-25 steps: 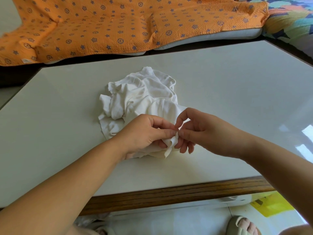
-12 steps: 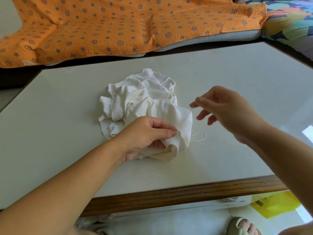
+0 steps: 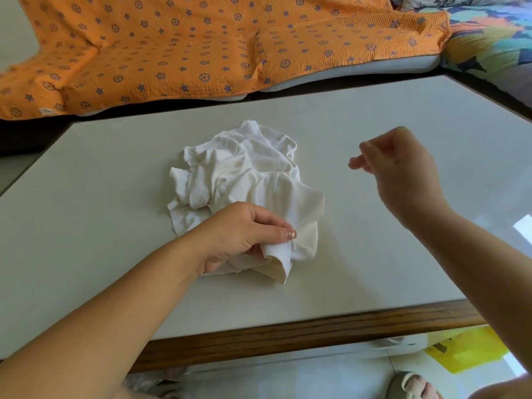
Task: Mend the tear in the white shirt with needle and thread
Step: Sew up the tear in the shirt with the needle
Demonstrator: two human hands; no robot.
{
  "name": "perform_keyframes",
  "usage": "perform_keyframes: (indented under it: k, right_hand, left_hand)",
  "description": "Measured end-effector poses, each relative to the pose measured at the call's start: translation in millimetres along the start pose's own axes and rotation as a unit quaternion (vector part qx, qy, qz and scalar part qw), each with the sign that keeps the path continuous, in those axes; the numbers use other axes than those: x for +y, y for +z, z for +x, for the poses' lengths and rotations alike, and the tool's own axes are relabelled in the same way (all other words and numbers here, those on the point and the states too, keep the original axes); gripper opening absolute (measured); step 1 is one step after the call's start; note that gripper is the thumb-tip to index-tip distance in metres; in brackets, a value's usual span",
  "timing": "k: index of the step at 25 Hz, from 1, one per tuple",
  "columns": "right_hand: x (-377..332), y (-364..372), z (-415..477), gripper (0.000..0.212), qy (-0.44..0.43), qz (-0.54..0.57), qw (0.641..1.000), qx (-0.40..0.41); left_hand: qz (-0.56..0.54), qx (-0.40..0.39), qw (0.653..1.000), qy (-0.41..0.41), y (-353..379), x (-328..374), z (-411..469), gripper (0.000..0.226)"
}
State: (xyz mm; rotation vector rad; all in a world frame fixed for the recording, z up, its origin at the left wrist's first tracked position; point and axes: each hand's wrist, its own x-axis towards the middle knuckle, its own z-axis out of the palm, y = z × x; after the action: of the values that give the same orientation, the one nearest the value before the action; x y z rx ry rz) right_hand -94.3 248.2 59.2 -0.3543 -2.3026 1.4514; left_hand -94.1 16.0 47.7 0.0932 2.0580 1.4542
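white shirt (image 3: pixel 244 174): crumpled heap mid-counter (image 3: pixel 115 197) | left hand (image 3: pixel 241 234): thumb and fingers pinch a fold at the shirt's near edge | right hand (image 3: pixel 403 168): hovers right of the shirt, apart from it, fingertips drawn together, blurred, can't tell if they hold anything | behind: orange blanket (image 3: pixel 201 47) past the far edge

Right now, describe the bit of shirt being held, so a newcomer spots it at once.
On the pale table lies a crumpled white shirt. At its near edge the left hand pinches a small fold. It alone is gripped; the rest of the heap lies loose, and the right hand is clear of it.
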Motion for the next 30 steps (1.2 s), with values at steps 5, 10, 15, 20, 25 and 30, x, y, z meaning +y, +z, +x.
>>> perform_keyframes:
  k: [5, 10, 15, 20, 25, 30]
  right_hand:
    - [-9, 3, -17, 0.011, -0.111, -0.172, 0.950, -0.236]
    - [-15, 12, -33, 0.027, -0.105, -0.185, 0.903, -0.373]
    - [-13, 17, -38, 0.015, -0.094, -0.180, 0.900, -0.386]
    - [-13, 18, -39, 0.009, -0.124, -0.166, 0.927, -0.312]
    - [-9, 12, -21, 0.010, -0.156, -0.227, 0.954, -0.122]
    - [3, 9, -3, 0.023, -0.055, -0.376, 0.916, -0.132]
  left_hand:
    - [0.014, -0.001, 1.000, 0.007, -3, 0, 1, 0.010]
    - [0.026, -0.005, 1.000, 0.017, -3, 0, 1, 0.010]
    - [0.044, -0.010, 0.999, 0.029, -3, 0, 0, 0.011]
    - [0.056, -0.009, 0.998, 0.029, -2, 0, 0, 0.011]
    - [0.072, -0.005, 0.997, 0.026, -4, -3, 3, 0.009]
    - [0.078, -0.008, 0.996, 0.030, -5, -4, 4, 0.008]
